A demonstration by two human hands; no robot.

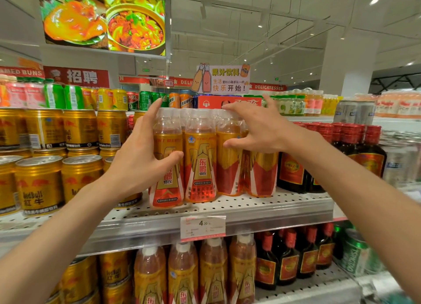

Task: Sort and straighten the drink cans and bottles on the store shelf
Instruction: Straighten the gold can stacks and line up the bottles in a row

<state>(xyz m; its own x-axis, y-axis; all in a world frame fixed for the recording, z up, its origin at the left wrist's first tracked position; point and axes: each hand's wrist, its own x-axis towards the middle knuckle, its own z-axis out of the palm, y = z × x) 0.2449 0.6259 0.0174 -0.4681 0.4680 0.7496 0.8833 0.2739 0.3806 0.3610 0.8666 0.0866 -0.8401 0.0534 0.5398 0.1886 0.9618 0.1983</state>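
The left hand is spread, fingers straight along the 9 o'clock flank of a cluster of orange drink bottles, thumb touching a label. The right hand is spread too, fingertips on the caps, thumb at a shoulder on the 3 o'clock side. The bottles stand mid-frame on a perforated metal shelf. Full plastic bottles likely feel weighty, smooth and top-heavy; the labelled body looks the surest hold. Gold cans sit at 9 o'clock, dark bottles at 3 o'clock.
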